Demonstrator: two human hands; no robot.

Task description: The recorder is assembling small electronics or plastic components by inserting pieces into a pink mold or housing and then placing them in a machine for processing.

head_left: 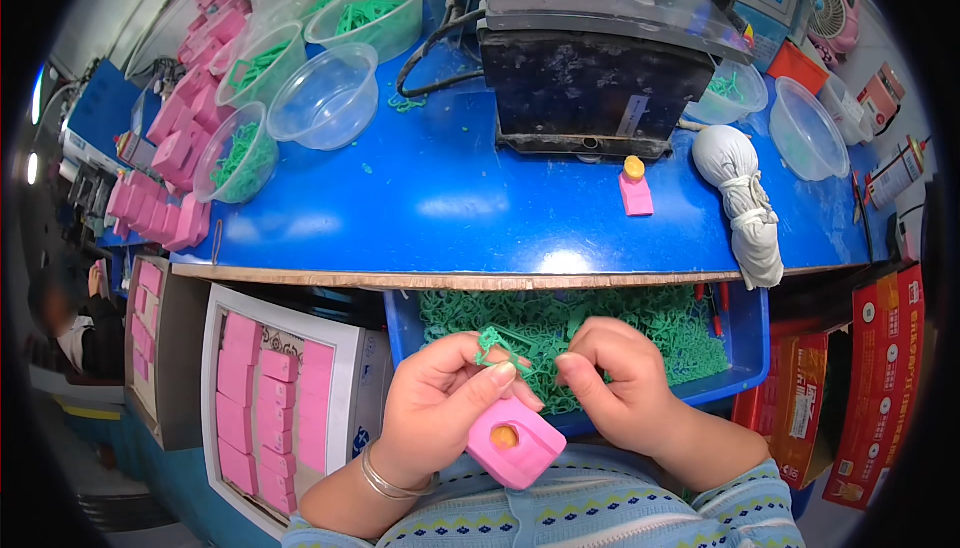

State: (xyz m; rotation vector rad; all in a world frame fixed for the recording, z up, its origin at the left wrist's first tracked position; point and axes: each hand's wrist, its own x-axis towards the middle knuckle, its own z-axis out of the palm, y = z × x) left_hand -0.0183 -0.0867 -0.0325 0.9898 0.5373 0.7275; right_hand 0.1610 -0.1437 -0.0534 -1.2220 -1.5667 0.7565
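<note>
My left hand (440, 393) is closed, with a pink mold block (530, 453) held under its fingers over my lap. A round hole in the block's face shows something orange-yellow inside. Between the left thumb and forefinger sits a thin, lacy green piece (490, 344), its lower end reaching toward my other hand. My right hand (625, 383) is curled in a pinch just right of the green piece; what its fingertips hold, if anything, is hidden. Below both hands, a blue tray (735, 373) is heaped with similar green pieces (640, 323).
On the blue table (420, 228) stand clear bowls (325, 98), some with green pieces, a black machine (590, 88), a small pink block (636, 196) and a tied cloth bundle (740, 198). Pink blocks (275, 418) fill a box at left. A person (85, 338) sits far left.
</note>
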